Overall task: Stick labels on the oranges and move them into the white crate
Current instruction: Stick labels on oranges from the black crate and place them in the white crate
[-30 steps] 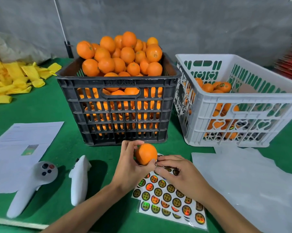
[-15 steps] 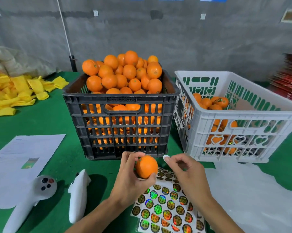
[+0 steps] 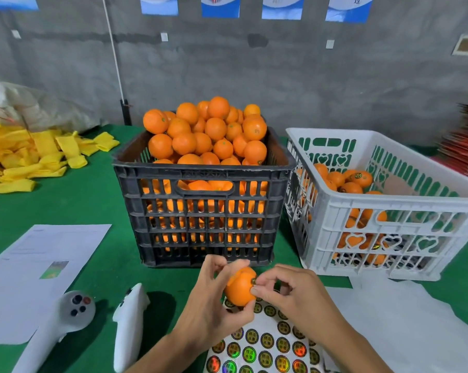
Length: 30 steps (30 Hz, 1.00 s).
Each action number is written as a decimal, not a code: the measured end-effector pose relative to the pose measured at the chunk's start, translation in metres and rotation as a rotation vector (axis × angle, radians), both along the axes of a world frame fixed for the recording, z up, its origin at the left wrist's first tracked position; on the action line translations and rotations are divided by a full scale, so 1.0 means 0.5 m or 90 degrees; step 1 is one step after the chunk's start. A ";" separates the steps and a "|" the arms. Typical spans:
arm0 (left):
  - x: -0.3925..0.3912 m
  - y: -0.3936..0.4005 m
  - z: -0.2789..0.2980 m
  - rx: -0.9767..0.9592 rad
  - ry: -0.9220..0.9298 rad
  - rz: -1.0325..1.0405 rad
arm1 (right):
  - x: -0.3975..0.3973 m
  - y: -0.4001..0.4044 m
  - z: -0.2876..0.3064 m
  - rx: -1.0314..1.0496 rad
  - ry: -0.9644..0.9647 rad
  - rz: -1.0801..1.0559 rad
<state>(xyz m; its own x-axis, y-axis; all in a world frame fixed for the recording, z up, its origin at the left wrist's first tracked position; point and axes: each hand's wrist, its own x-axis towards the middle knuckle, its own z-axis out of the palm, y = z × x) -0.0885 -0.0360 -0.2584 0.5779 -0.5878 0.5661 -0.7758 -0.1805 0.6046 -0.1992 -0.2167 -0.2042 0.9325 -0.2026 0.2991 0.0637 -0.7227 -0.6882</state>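
Early stage, judged by the crates: black slatted crate [image 3: 204,208] heaped above its rim with oranges; only a shallow layer is seen in the white crate [image 3: 389,211] to its right, some bearing labels. One orange [image 3: 239,288] is gripped in the left hand [image 3: 214,300] near the worktop [image 3: 93,200] front edge. A small round label [image 3: 253,281] is pinched against its smooth, glossy peel by the right hand [image 3: 289,292], fingers curled narrow. Holographic sticker sheet [image 3: 259,354] lies below, many discs left.
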 end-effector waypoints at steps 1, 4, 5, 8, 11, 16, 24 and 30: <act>0.000 0.000 -0.001 0.005 -0.011 0.002 | -0.001 -0.001 -0.002 0.009 0.010 0.000; 0.002 -0.001 -0.007 0.006 -0.018 0.007 | -0.003 -0.002 -0.006 0.051 0.034 0.008; 0.004 0.000 -0.008 0.000 0.000 0.008 | -0.004 -0.001 -0.007 0.064 0.048 0.015; 0.010 0.001 -0.014 -0.025 0.036 0.016 | -0.005 0.008 -0.016 0.126 0.065 0.034; 0.010 -0.004 -0.014 -0.069 0.066 0.024 | -0.002 0.023 -0.016 0.343 0.008 -0.012; 0.011 -0.016 -0.009 -0.107 0.045 0.024 | 0.021 0.036 -0.005 0.540 -0.019 -0.069; 0.008 -0.025 0.005 -0.123 -0.007 0.042 | 0.032 0.053 0.009 0.493 0.109 -0.233; 0.004 -0.024 0.005 -0.085 -0.052 0.028 | 0.038 0.085 -0.027 0.532 0.075 -0.204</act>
